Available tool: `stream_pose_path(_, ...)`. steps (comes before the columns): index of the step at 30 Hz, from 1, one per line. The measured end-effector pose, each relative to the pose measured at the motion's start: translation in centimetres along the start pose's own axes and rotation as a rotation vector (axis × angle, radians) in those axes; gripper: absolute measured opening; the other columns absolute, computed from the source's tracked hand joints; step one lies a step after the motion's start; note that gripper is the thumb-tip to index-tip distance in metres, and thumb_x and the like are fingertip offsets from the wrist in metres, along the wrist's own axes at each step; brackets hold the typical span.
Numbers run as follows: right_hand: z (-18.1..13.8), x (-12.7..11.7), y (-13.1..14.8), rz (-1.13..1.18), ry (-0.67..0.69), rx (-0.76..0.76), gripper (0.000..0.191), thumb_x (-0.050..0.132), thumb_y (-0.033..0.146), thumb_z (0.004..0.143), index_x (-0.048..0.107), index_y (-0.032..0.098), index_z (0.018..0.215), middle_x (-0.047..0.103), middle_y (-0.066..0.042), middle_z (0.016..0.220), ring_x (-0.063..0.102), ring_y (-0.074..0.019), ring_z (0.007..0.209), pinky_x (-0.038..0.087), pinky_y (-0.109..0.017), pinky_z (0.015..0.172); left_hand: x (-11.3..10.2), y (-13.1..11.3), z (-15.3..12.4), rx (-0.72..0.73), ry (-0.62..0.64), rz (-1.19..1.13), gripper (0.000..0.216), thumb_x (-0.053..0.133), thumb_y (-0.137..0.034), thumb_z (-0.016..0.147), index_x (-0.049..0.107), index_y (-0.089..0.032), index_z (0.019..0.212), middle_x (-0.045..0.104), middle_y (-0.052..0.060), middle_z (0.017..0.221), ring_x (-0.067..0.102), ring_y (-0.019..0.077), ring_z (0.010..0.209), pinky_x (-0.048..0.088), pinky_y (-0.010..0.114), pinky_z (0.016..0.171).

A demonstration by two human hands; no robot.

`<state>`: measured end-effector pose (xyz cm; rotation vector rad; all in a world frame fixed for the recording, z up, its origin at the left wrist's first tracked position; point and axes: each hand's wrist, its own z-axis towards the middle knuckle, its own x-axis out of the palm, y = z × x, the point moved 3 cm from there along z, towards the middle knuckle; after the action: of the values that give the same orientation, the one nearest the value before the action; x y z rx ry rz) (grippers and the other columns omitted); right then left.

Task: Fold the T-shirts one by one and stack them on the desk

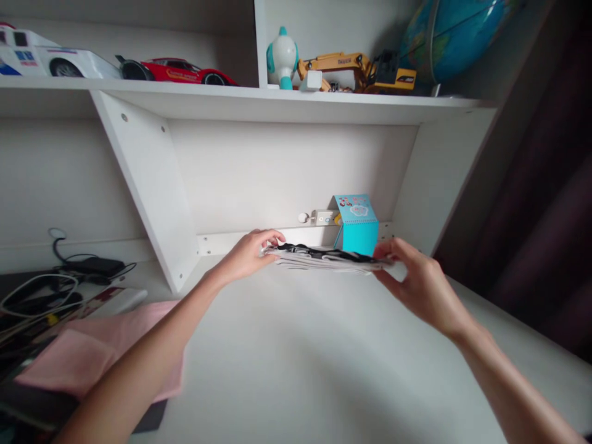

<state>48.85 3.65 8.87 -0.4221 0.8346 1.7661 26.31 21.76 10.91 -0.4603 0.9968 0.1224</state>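
Note:
A flat stack of white papers or thin booklets with black markings (324, 257) is held level just above the white desk (296, 370), under the shelf. My left hand (247, 254) grips the stack's left end with curled fingers. My right hand (416, 280) pinches the stack's right end. Right behind the stack stands a small turquoise paper box with a peaked top (357, 226), against the back wall.
A pink cloth (92, 351) and tangled cables with a black adapter (69, 277) lie at the left. The upper shelf (277, 98) carries toy cars (176, 71), a yellow toy excavator (356, 71), a small figure and a globe (453, 37). A slanted white support panel (148, 185) stands left of the stack.

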Motion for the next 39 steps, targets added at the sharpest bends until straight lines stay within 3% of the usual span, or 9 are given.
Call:
stream_pose_path(4,-6.4,1.3,4.7,0.074,0.428,-0.085,0.011,0.045,0.019,0.082,0.049,0.023,0.091,0.057,-0.003,0.089,0.056,-0.0138,0.077,0.044,-0.024,0.068,3.2,1.1,-3.4,0.058,0.213,0.126,0.028,0.047,-0.011,0.075,0.061,-0.021,0.096,0.06,0.002,0.095,0.051,0.017,0.095,0.037,0.026,0.086)
stream_pose_path(8,-9.4,2.7,5.5,0.269,0.863,-0.061,0.017,0.048,0.027,0.084,0.056,0.029,0.099,0.062,0.0,0.099,0.058,-0.014,0.089,0.044,-0.023,0.078,7.2,2.6,-7.6,-0.036,0.498,0.163,0.038,0.049,-0.004,0.07,0.063,-0.024,0.099,0.061,0.002,0.102,0.054,0.0186,0.097,0.039,0.026,0.085)
stream_pose_path(14,-5.7,6.5,-0.1,0.254,0.746,0.01,0.032,0.041,0.023,0.085,0.056,0.024,0.113,0.054,-0.003,0.123,0.049,-0.0183,0.112,0.037,-0.032,0.096,9.2,-0.8,-10.3,0.015,0.476,0.051,0.035,0.041,-0.011,0.082,0.06,-0.024,0.109,0.06,0.003,0.11,0.055,0.0192,0.1,0.039,0.03,0.089)
stream_pose_path(20,-6.9,11.5,-4.3,0.193,0.905,0.017,0.05,0.051,0.031,0.079,0.045,0.023,0.128,0.037,-0.003,0.138,0.024,-0.022,0.13,0.023,-0.039,0.106,9.4,-0.6,-12.1,-0.032,0.302,0.002,0.043,0.037,-0.01,0.084,0.05,-0.027,0.121,0.056,0.0,0.121,0.051,0.0167,0.109,0.039,0.029,0.095)
stream_pose_path(25,-10.5,11.9,-3.2,-0.023,0.654,0.041,0.045,0.043,0.035,0.086,0.045,0.022,0.129,0.045,-0.007,0.132,0.036,-0.0244,0.124,0.032,-0.041,0.101,9.6,3.1,-15.4,-0.146,0.107,0.032,0.039,0.036,-0.016,0.087,0.05,-0.024,0.122,0.053,0.002,0.124,0.049,0.0174,0.113,0.038,0.029,0.099)
stream_pose_path(28,-12.1,11.3,-0.9,-0.305,0.478,0.127,0.032,0.048,0.036,0.084,0.061,0.018,0.107,0.062,-0.013,0.104,0.057,-0.0284,0.097,0.048,-0.041,0.08,10.1,4.9,-16.6,-0.202,0.062,0.05,0.036,0.037,-0.018,0.086,0.053,-0.022,0.118,0.056,0.004,0.12,0.051,0.0175,0.11,0.041,0.029,0.096)
stream_pose_path(31,-12.6,9.8,1.1,-0.258,0.489,0.209,0.027,0.044,0.038,0.086,0.063,0.02,0.095,0.065,-0.008,0.083,0.062,-0.0209,0.072,0.051,-0.031,0.061,10.4,5.5,-16.8,-0.212,0.058,0.05,0.035,0.038,-0.019,0.085,0.055,-0.022,0.116,0.057,0.004,0.118,0.053,0.0176,0.108,0.042,0.028,0.095)
stream_pose_path(34,-12.8,8.4,1.4,-0.123,0.465,0.209,0.038,0.038,0.046,0.088,0.055,0.026,0.116,0.06,-0.008,0.111,0.058,-0.0221,0.098,0.05,-0.034,0.079,10.5,5.3,-16.6,-0.195,0.051,0.047,0.034,0.039,-0.02,0.085,0.057,-0.024,0.114,0.057,0.004,0.118,0.053,0.0177,0.108,0.042,0.028,0.094)
stream_pose_path(39,-15.6,10.4,0.2,-0.245,0.53,0.22,0.063,0.04,0.067,0.077,0.032,0.041,0.133,0.025,-0.003,0.143,0.016,-0.0409,0.128,0.028,-0.065,0.093,10.8,5.6,-16.8,-0.18,0.036,0.054,0.032,0.039,-0.022,0.086,0.059,-0.024,0.111,0.058,0.005,0.117,0.054,0.0175,0.107,0.043,0.027,0.093)
